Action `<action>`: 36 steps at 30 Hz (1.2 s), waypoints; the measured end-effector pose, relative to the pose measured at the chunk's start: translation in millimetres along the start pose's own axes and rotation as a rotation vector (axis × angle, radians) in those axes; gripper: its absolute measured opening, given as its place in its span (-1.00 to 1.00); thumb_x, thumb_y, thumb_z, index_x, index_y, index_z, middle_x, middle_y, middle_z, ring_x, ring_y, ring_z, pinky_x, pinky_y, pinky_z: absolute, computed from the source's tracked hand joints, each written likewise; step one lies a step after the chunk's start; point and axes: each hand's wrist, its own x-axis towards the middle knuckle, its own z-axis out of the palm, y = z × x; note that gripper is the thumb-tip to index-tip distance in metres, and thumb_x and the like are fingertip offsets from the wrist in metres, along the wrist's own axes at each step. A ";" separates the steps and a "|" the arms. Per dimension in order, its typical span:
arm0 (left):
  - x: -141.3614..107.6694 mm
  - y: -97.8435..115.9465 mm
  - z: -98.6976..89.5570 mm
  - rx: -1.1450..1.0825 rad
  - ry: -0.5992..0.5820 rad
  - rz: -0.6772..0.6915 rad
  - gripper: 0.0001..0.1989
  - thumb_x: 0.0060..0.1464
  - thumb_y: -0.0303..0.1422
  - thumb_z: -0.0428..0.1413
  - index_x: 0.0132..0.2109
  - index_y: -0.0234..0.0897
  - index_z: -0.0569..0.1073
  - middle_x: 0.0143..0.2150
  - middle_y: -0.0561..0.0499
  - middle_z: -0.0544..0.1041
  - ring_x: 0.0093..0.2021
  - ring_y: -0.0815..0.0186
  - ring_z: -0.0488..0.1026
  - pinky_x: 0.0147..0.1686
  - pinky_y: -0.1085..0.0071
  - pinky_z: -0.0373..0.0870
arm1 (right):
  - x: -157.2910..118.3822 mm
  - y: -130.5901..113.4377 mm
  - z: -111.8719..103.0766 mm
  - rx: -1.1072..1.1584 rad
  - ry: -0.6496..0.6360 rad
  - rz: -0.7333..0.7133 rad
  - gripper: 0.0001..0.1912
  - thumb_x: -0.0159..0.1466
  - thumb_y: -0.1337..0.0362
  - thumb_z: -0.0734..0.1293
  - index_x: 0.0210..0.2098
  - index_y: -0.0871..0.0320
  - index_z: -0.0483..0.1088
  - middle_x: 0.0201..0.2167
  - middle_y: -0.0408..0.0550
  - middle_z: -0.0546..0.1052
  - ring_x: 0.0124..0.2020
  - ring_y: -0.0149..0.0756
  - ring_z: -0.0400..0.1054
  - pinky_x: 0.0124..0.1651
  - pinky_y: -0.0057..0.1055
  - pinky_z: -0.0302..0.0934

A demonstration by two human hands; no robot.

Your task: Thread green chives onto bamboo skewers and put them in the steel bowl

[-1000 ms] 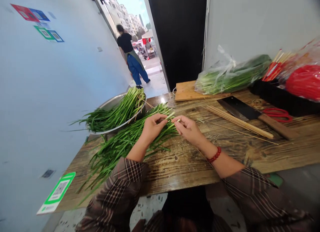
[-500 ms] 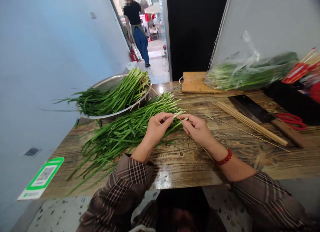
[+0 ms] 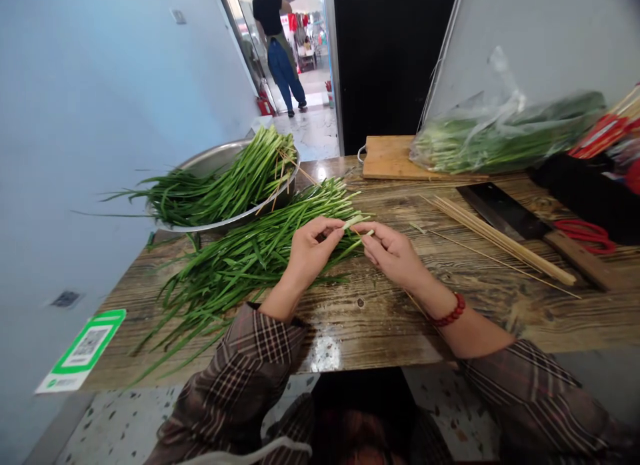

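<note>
We have both hands together over the middle of the worktop (image 3: 380, 335), fingertips nearly meeting. Our left hand (image 3: 314, 248) pinches the pale end of a green stalk (image 3: 353, 221) between thumb and fingers, beside the white ends of the loose pile (image 3: 235, 255). Our right hand (image 3: 394, 253), its wrist ringed by a red bead bracelet (image 3: 453, 311), is closed in a narrow pinch at another pale stalk end (image 3: 367, 234); a thin stick (image 3: 415, 303) shows below that hand and runs along under the wrist, though we cannot tell how the fingers grip it. The loose pile lies on the worktop, its leafy ends spread toward our left and its pale ends near our hands. Just behind it sits a metal bowl (image 3: 203, 163) heaped with more greens (image 3: 240, 178), with a few thin sticks among their pale ends. To our right lie a bundle of sticks (image 3: 500, 240), a single stick (image 3: 500, 260) and a cleaver (image 3: 500, 208), with red loops (image 3: 587, 233) by its handle. Farther back, a plastic bag (image 3: 500, 141) of greens rests partly on a wooden board (image 3: 387, 159). A green-and-white card (image 3: 87, 348) lies at the left end, and a person (image 3: 280, 51) stands in the doorway.
</note>
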 end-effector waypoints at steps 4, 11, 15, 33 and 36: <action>-0.5 0.7 -0.1 0.030 0.002 0.019 -0.86 0.05 -0.34 0.17 -0.27 -0.26 0.60 -0.39 0.03 0.49 -0.40 0.38 0.34 -0.36 0.46 0.26 | -0.5 2.5 -0.9 -0.020 0.001 -0.004 -0.68 0.35 0.14 0.20 -0.01 0.17 0.38 -0.64 -0.30 0.16 -0.63 -0.48 0.04 -0.55 -0.48 -0.07; -1.3 2.3 -0.6 0.087 0.010 0.066 -0.88 0.06 -0.37 0.16 -0.27 -0.27 0.59 -0.38 0.02 0.50 -0.39 0.37 0.35 -0.33 0.45 0.28 | -1.4 1.3 -0.2 -0.022 -0.012 0.019 -0.66 0.34 0.13 0.22 0.00 0.18 0.40 -0.64 -0.29 0.18 -0.63 -0.48 0.04 -0.56 -0.48 -0.09; -1.9 4.2 -0.6 0.120 0.013 0.082 -0.88 0.07 -0.39 0.14 -0.27 -0.27 0.58 -0.37 0.02 0.49 -0.38 0.37 0.36 -0.33 0.45 0.30 | -2.1 0.0 0.7 -0.047 -0.001 0.031 -0.66 0.34 0.13 0.22 -0.01 0.18 0.40 -0.64 -0.29 0.19 -0.63 -0.47 0.05 -0.55 -0.48 -0.08; -3.5 4.6 2.9 0.165 0.031 0.131 -0.92 0.06 -0.45 0.15 -0.30 -0.25 0.55 -0.39 0.05 0.46 -0.37 0.37 0.36 -0.33 0.45 0.31 | -1.7 2.3 3.9 -0.045 0.050 0.016 -0.70 0.33 0.14 0.22 -0.06 0.19 0.39 -0.66 -0.30 0.20 -0.64 -0.48 0.06 -0.55 -0.48 -0.07; -3.3 1.9 3.7 0.168 0.034 0.143 -0.92 0.06 -0.46 0.15 -0.31 -0.25 0.54 -0.39 0.05 0.47 -0.37 0.37 0.36 -0.33 0.44 0.31 | -0.6 4.2 5.7 0.010 0.071 0.047 -0.66 0.31 0.13 0.23 -0.02 0.20 0.35 -0.67 -0.33 0.19 -0.65 -0.48 0.07 -0.57 -0.49 -0.09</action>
